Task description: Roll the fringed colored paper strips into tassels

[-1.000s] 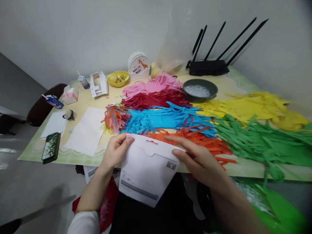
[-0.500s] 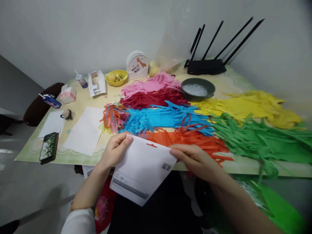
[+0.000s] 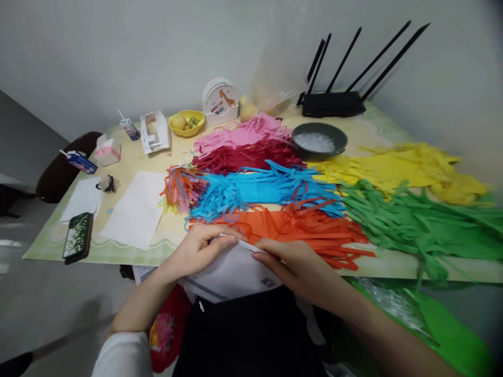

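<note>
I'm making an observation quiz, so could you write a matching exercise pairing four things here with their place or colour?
1. white packet
2. phone
3. fruit dish
4. router

A. bright yellow
B. back right of the table
C. held by left hand and right hand
D. front left of the table

Pairs: 1-C, 2-D, 3-A, 4-B

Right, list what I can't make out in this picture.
Head view:
- Small print on the white printed packet: too small, tilted and blurred to read.
- The packet's upper edge: partly covered by the left hand and right hand.
- Right end of the green fringed paper: cut off by the right picture edge.
- Clear material in the dark round bowl: too blurred to identify.
</note>
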`<act>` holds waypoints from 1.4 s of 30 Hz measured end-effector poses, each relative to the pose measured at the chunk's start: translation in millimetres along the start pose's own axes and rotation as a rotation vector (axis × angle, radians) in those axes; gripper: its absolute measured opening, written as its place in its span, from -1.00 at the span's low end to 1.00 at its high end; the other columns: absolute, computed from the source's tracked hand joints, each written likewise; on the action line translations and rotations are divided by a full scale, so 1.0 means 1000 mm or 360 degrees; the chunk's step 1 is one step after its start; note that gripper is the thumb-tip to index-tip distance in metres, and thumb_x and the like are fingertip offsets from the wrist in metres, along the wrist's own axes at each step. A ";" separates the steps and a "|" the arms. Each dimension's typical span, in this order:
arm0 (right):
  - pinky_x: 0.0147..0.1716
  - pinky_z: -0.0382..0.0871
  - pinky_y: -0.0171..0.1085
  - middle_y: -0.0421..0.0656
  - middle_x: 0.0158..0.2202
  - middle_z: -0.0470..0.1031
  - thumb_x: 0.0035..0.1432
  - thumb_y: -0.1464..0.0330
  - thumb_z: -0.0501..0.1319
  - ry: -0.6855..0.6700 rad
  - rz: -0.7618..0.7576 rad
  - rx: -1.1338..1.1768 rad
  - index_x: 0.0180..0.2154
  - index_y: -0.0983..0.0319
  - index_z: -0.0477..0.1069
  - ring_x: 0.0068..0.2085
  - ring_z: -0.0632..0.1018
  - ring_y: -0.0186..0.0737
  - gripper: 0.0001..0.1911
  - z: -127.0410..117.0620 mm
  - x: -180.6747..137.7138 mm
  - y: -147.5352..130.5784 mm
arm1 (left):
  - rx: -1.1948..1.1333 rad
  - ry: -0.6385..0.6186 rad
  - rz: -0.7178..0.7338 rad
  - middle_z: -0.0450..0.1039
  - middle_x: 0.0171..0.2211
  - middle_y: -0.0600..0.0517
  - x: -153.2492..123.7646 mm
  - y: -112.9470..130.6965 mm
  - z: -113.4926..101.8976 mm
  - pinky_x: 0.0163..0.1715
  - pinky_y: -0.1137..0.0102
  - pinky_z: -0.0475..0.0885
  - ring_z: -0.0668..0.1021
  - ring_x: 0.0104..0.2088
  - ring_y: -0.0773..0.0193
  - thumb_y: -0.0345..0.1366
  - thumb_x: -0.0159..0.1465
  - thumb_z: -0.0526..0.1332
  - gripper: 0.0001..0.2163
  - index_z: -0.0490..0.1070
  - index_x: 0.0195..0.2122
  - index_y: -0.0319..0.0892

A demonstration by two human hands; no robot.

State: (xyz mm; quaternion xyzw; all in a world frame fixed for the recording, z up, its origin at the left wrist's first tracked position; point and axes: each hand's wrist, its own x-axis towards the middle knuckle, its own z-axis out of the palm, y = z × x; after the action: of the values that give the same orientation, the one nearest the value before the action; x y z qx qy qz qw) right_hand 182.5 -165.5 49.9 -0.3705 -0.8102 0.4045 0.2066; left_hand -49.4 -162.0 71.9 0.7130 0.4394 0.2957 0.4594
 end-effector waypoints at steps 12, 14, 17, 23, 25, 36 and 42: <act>-0.49 0.31 -0.31 -0.16 -0.45 0.52 0.21 0.20 0.21 0.0807 0.0235 -0.0088 -0.29 0.21 0.41 -0.47 0.52 -0.19 -0.80 -0.006 0.012 0.016 | 0.0384 0.0846 0.0004 0.45 0.13 -0.11 -0.015 -0.022 -0.020 0.24 0.20 0.25 0.42 0.19 0.03 -0.10 0.24 0.27 -0.58 0.45 0.10 -0.12; -0.45 0.36 -0.30 -0.14 -0.38 0.56 0.18 0.20 0.23 0.1029 0.0255 0.0058 -0.25 0.21 0.41 -0.42 0.54 -0.18 -0.79 -0.013 0.012 0.020 | 0.0434 0.1375 -0.0022 0.26 0.28 -0.13 -0.029 -0.042 -0.028 0.32 0.16 0.11 0.27 0.31 0.01 -0.14 0.12 0.38 -0.38 0.32 0.21 -0.11; -0.41 0.42 -0.28 -0.13 -0.32 0.58 0.16 0.20 0.24 0.1046 0.0227 0.0251 -0.21 0.21 0.41 -0.36 0.56 -0.16 -0.77 -0.012 0.014 0.024 | -0.0086 0.1667 -0.0204 0.32 0.23 -0.18 -0.046 -0.072 -0.030 0.22 0.17 0.29 0.40 0.21 0.00 -0.09 0.02 0.43 -0.30 0.31 0.18 -0.14; -0.40 0.39 -0.26 -0.14 -0.34 0.55 0.16 0.16 0.25 0.1056 0.0314 0.0186 -0.21 0.21 0.38 -0.37 0.55 -0.16 -0.73 -0.006 0.019 0.029 | -0.0702 0.1816 -0.0367 0.61 -0.32 -0.02 -0.058 -0.074 -0.020 -0.23 0.36 0.55 0.62 -0.30 0.18 -0.15 -0.14 0.51 -0.43 0.47 -0.10 -0.20; -0.37 0.40 -0.26 -0.13 -0.31 0.55 0.17 0.17 0.24 0.1122 0.0310 0.0180 -0.13 0.22 0.37 -0.34 0.55 -0.15 -0.70 -0.006 0.019 0.028 | -0.0642 0.1898 -0.0278 0.61 -0.36 0.02 -0.058 -0.065 -0.019 -0.26 0.42 0.54 0.62 -0.33 0.24 -0.20 -0.14 0.51 -0.48 0.48 -0.13 -0.20; -0.19 0.44 -0.21 -0.05 -0.06 0.54 0.24 0.23 0.19 0.1192 0.0304 0.0296 0.09 0.19 0.34 -0.14 0.57 -0.10 -0.60 -0.003 0.015 0.021 | -0.0438 0.2017 -0.0235 0.61 -0.34 0.05 -0.068 -0.043 -0.021 -0.24 0.41 0.54 0.61 -0.32 0.26 -0.23 -0.12 0.49 -0.61 0.50 -0.26 -0.20; -0.23 0.48 -0.26 -0.07 -0.12 0.56 0.21 0.25 0.20 0.1065 0.0215 0.0681 0.02 0.20 0.36 -0.18 0.59 -0.15 -0.65 -0.005 0.020 0.019 | -0.0452 0.2026 -0.0186 0.62 -0.32 0.08 -0.073 -0.031 -0.022 -0.25 0.41 0.54 0.61 -0.32 0.25 -0.21 -0.14 0.50 -0.58 0.53 -0.23 -0.13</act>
State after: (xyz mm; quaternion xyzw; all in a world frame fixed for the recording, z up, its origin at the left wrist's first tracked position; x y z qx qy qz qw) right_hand 181.6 -140.4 38.5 -0.4829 -0.5695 0.4337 0.5043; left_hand -111.0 -212.6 51.0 0.3061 0.6202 0.6898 0.2143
